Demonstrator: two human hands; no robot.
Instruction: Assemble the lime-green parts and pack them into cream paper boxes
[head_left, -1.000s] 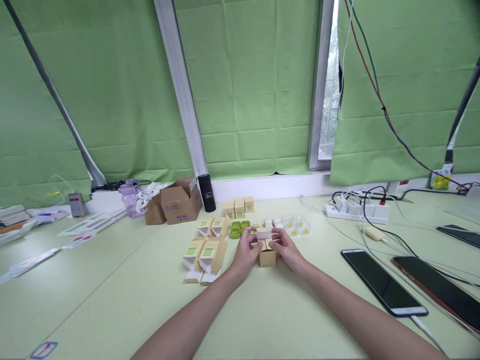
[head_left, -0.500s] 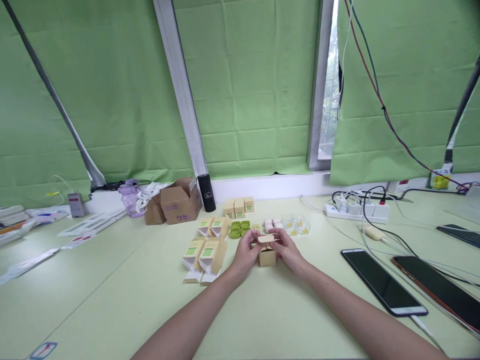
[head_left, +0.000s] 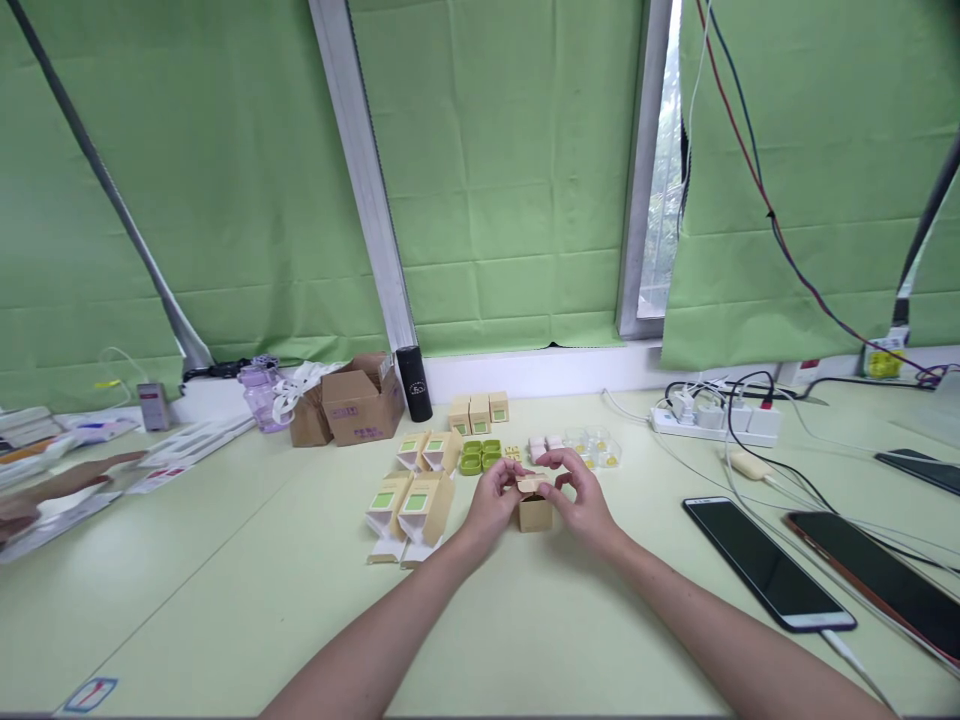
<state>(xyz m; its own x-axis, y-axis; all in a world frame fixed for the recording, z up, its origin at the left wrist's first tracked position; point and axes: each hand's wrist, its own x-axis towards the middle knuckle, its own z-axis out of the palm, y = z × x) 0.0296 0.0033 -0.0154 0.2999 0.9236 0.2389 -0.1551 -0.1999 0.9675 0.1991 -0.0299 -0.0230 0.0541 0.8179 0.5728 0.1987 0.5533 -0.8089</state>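
Both bare hands meet over a small box (head_left: 535, 516) standing upright on the pale table (head_left: 300, 620), straight in front of the worker. Its top flap (head_left: 532, 484) tilts above the box, a dark gap showing under the near edge.

Left hand (head_left: 493, 502): thumb at the flap's left edge, fingers curled behind; I take it to be gripping the box at its top. Right hand (head_left: 583, 508): forefinger arched, thumb low by the flap's right corner, space visible between the two. Whether it pinches the flap or merely rests by it, I cannot tell from here.

Step in hand, by my reading: working the top flap of this one box. The next move seems to call for a steady left hand and light, even fingertip pressure, flap edge lined up with the opening; a skewed push could crease the card. Contents, if any, hidden.

Around the work: four open cartons (head_left: 421, 495) to the left, green cups (head_left: 481, 457) beyond the left hand, pinkish-white pieces (head_left: 537, 448) and a clear tray (head_left: 600, 445) beyond the right. Three pale boxes (head_left: 478, 414) stand further back. At far left, a co-worker's hand (head_left: 75, 482) reaches over some papers, well apart.
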